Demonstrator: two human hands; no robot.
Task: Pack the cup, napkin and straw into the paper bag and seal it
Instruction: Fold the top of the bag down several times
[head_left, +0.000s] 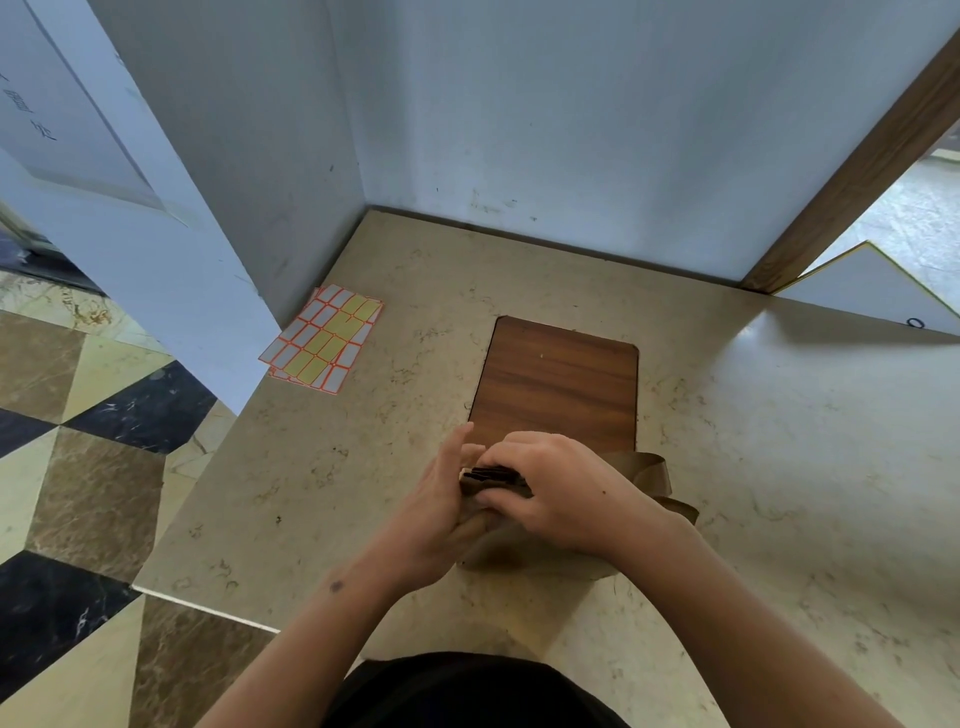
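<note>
At lower centre, the left hand and right hand pinch the paper bag's folded top; thin, crushable paper is best gripped along that stiffened fold.

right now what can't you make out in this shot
Head view only:
- Cup, napkin and straw: none visible; the paper bag hides whatever is inside.
- The bag's folded top: mostly covered by the right hand and left hand, so no seal can be seen.
- Sticker sheets: any print is too small to read.
- Writing on the white panel at the upper left: cut off by the frame edge.
</note>
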